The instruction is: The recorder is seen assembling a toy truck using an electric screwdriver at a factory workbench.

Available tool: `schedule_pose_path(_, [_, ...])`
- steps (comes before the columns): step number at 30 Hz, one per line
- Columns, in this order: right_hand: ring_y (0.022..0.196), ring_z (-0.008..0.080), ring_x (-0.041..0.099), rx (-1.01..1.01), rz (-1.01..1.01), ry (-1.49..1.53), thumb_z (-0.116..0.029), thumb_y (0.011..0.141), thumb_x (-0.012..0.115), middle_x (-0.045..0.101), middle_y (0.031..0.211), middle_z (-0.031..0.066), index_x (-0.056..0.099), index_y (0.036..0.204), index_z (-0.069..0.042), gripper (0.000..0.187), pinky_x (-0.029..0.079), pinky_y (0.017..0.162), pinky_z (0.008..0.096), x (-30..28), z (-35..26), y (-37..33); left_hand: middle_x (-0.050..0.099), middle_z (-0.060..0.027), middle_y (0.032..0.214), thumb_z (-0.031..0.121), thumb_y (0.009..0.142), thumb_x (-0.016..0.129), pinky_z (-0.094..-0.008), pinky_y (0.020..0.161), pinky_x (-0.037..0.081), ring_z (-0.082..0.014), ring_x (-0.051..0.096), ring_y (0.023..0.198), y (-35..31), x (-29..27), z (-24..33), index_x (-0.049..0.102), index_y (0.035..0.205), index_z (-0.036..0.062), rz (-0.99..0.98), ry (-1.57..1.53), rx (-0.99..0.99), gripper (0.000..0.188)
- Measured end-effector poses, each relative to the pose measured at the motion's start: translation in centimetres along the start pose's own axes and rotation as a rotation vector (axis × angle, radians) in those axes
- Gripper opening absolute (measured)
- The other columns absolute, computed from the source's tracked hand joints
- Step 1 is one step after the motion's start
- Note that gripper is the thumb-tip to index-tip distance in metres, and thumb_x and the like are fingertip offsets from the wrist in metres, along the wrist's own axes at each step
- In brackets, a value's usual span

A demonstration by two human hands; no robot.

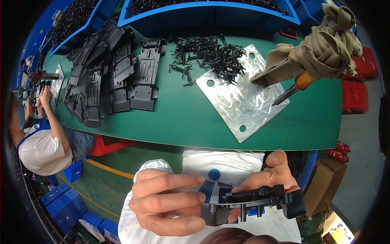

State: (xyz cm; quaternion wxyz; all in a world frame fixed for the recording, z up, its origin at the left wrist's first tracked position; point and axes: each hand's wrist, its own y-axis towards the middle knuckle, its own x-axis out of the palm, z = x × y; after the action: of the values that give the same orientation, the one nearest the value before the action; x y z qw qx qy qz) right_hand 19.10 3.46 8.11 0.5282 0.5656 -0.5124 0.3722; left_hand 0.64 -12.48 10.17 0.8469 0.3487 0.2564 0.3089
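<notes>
Low in front of my white clothing, my right hand (268, 177) holds a black molded plastic part (252, 206), its thumb raised and a fingertip showing beneath. The part is curved, with pegs below and a block at each end. Along its top lies a small black rod-like piece (260, 192). My left hand (166, 201) is at the part's left end, fingers stretched and apart. Its fingertips are next to that end; whether they press on it, I cannot tell. On the green table (174, 126), black molded trays (144, 77) are stacked at left, beside a pile of small black pieces (211, 53).
A silver metal plate (235, 105) bears a cloth-wrapped stand (313, 53) with an orange-handled pointed tool (300, 83). Blue bins (211, 18) of black pieces line the far edge. At left, a person in white (44, 148) works at the table. A cardboard box (327, 183) stands at right.
</notes>
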Motion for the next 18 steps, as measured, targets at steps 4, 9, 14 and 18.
schedule_pose_path(4, [0.126, 0.0570, 0.048, 0.017, 0.015, 0.002, -0.006, 0.091, 0.063, 0.028, 0.143, 0.0508, -0.001, 0.153, -0.002, 0.089, 0.039, 0.102, 0.0652, 0.2, -0.2, -0.2, 0.070, -0.0061, 0.084, -0.007, 0.064, 0.073, -0.0220, 0.044, 0.036, -0.0253, 0.072, 0.069, 0.0, 0.0, 0.2, 0.072, 0.103, 0.0179, 0.002, 0.008, -0.003, 0.046])
schedule_pose_path(9, [0.125, 0.0567, 0.049, 0.027, 0.025, 0.007, -0.005, 0.090, 0.063, 0.030, 0.143, 0.0493, -0.001, 0.154, -0.004, 0.091, 0.040, 0.102, 0.0645, 0.4, -0.2, -0.1, 0.071, -0.0063, 0.085, -0.007, 0.066, 0.073, -0.0220, 0.044, 0.036, -0.0252, 0.072, 0.069, -0.1, 0.2, 0.0, 0.072, 0.103, 0.0184, 0.026, -0.014, 0.003, 0.045])
schedule_pose_path(14, [0.109, 0.0489, 0.062, 0.094, 0.173, -0.085, -0.017, 0.086, 0.068, 0.048, 0.132, 0.0433, 0.005, 0.158, -0.014, 0.096, 0.050, 0.091, 0.0486, 0.0, -1.0, 0.4, 0.064, -0.0053, 0.078, 0.000, 0.062, 0.083, -0.0256, 0.045, 0.043, -0.0273, 0.071, 0.066, 0.1, 0.2, -1.7, 0.070, 0.097, 0.0046, -0.011, 0.018, 0.072, 0.038])
schedule_pose_path(18, [0.098, 0.0339, 0.066, -0.024, 0.462, -0.418, -0.027, 0.090, 0.068, 0.055, 0.130, 0.0315, 0.010, 0.159, -0.016, 0.091, 0.051, 0.085, 0.0381, -0.6, -1.3, 2.8, 0.072, -0.0146, 0.087, 0.003, 0.060, 0.092, -0.0279, 0.059, 0.053, -0.0220, 0.069, 0.067, -0.9, 1.5, -4.4, 0.072, 0.104, -0.0003, 0.012, 0.210, -0.230, 0.048])
